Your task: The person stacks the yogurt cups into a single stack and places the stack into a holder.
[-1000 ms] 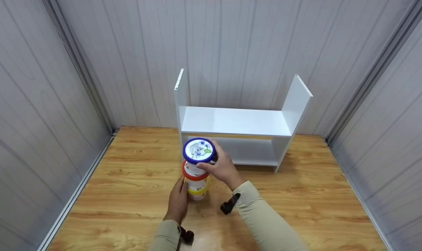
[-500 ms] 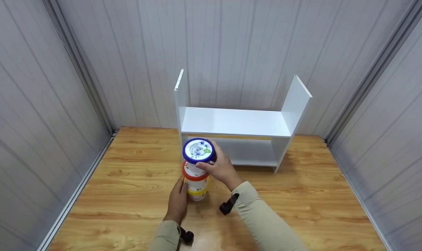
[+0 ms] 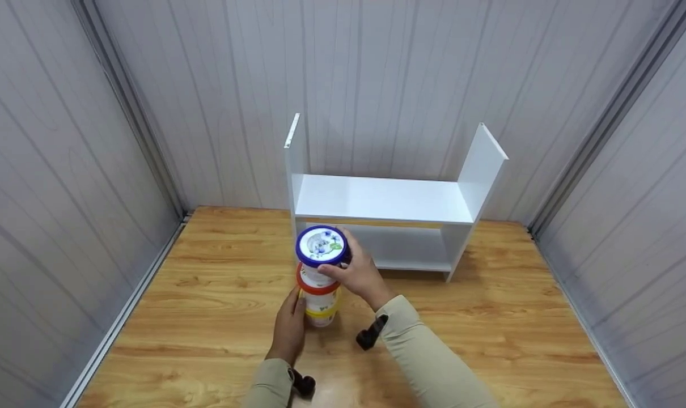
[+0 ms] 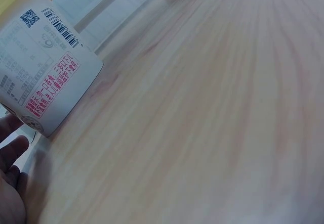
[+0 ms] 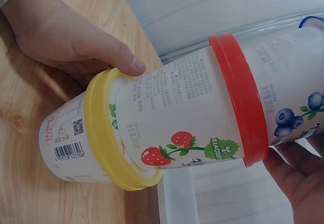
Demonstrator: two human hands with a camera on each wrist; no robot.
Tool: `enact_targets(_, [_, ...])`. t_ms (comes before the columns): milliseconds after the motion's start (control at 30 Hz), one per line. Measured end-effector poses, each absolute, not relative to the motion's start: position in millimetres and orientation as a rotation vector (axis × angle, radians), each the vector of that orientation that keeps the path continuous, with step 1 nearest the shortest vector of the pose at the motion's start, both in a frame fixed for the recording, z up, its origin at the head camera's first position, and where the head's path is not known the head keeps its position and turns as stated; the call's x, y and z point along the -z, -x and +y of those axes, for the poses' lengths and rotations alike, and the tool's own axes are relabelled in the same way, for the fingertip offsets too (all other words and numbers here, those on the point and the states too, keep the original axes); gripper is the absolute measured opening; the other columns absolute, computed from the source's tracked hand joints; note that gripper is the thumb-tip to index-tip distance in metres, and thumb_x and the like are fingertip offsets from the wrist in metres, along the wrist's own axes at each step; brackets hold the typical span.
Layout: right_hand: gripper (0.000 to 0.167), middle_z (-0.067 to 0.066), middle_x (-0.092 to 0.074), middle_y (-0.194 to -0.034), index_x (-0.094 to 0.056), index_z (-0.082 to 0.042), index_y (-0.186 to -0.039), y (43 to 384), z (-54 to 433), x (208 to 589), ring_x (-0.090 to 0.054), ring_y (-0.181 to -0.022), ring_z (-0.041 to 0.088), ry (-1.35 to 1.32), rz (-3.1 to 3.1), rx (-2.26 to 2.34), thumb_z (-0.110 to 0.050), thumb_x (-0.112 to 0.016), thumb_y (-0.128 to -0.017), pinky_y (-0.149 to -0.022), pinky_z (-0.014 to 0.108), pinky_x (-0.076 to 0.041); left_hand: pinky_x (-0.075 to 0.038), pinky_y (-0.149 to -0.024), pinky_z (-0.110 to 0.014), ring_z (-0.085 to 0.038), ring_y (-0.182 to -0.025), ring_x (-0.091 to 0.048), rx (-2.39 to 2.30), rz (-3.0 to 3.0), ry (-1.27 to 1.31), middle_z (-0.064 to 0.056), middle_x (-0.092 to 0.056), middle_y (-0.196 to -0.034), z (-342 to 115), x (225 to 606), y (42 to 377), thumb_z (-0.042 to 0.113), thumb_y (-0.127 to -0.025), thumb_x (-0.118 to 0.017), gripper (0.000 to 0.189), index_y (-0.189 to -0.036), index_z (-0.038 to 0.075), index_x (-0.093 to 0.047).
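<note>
Three white paper tubs are stacked upright in the head view. At the bottom is the yellow-lidded tub (image 3: pixel 321 321), above it the red-lidded tub (image 5: pixel 187 128) printed with strawberries, and on top the blue-lidded tub (image 3: pixel 322 245) with blueberries. My right hand (image 3: pixel 363 276) grips the blue-lidded tub from its right side, thumb in front and fingers behind. Low on the stack's left side, my left hand (image 3: pixel 289 328) rests against it. In the right wrist view its extended thumb lies at the yellow lid (image 5: pixel 98 118), while its other fingers are mostly hidden.
Behind the stack stands a white two-tier shelf (image 3: pixel 382 198) with tall side panels. The wooden tabletop (image 3: pixel 218 294) is bounded by pale panelled walls (image 3: pixel 377 73) at the back and both sides.
The top of the stack and my right hand have shifted very slightly left. Otherwise the hands and tubs keep their places.
</note>
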State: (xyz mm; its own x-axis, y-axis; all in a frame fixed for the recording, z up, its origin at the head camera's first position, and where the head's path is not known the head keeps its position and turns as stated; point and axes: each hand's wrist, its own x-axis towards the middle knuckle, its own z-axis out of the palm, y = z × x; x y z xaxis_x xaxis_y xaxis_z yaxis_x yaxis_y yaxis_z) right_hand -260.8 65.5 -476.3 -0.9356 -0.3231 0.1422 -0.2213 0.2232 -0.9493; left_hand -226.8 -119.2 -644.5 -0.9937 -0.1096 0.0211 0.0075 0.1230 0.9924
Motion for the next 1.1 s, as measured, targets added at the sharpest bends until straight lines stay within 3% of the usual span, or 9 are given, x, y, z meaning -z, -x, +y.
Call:
enact_targets(233, [0.108,0.009,-0.044,-0.153,-0.025,-0.019,-0.161,260.7,64.8,478.0,-0.046,-0.139,0.03,0.596,2.392,1.843,-0.054,-0.084,-0.078,-0.108,0.056,-0.044,-0.022,-0.122,-0.054,-0.024,-0.149,-0.032,2.022,-2.256,-0.076,0.003,-0.042,-0.157,-119.8,646.2,227.9,0.056,-0.104,-0.042,0.061,-0.158,0.028,-0.037])
enact_targets(500, [0.118,0.012,-0.039,-0.157,-0.021,-0.018,-0.163,260.0,66.0,476.8,-0.041,-0.142,0.034,0.549,2.369,1.847,-0.057,-0.086,-0.072,-0.111,0.061,-0.038,-0.022,-0.122,-0.054,-0.022,-0.148,-0.032,2.03,-2.279,-0.098,0.007,-0.043,-0.156,-119.3,645.3,227.9,0.06,-0.103,-0.04,0.06,-0.157,0.033,-0.037])
enact_targets(733, [0.118,0.012,-0.036,-0.159,-0.015,-0.023,-0.164,259.1,71.2,471.2,-0.043,-0.141,0.033,0.603,2.386,1.798,-0.053,-0.086,-0.075,-0.111,0.054,-0.042,-0.021,-0.122,-0.055,-0.022,-0.149,-0.03,2.041,-2.285,-0.097,0.007,-0.041,-0.158,-119.2,645.2,228.4,0.06,-0.103,-0.039,0.059,-0.157,0.035,-0.035])
enact_targets(867, [0.117,0.008,-0.037,-0.16,-0.013,-0.024,-0.164,259.5,79.1,465.7,-0.044,-0.14,0.031,0.646,2.452,1.735,-0.058,-0.083,-0.076,-0.112,0.052,-0.041,-0.019,-0.123,-0.054,-0.021,-0.15,-0.029,2.066,-2.279,-0.091,0.008,-0.04,-0.158,-118.9,644.8,228.7,0.059,-0.104,-0.038,0.057,-0.157,0.036,-0.035])
enact_targets(1100, [0.121,0.002,-0.041,-0.158,-0.013,-0.018,-0.164,265.1,97.5,453.6,-0.041,-0.143,0.021,0.811,2.547,1.685,-0.07,-0.076,-0.075,-0.117,0.045,-0.036,-0.015,-0.122,-0.058,-0.029,-0.152,-0.023,2.111,-2.227,-0.035,-0.001,-0.031,-0.164,-120.0,642.0,224.5,0.055,-0.105,-0.04,0.061,-0.16,0.032,-0.027])
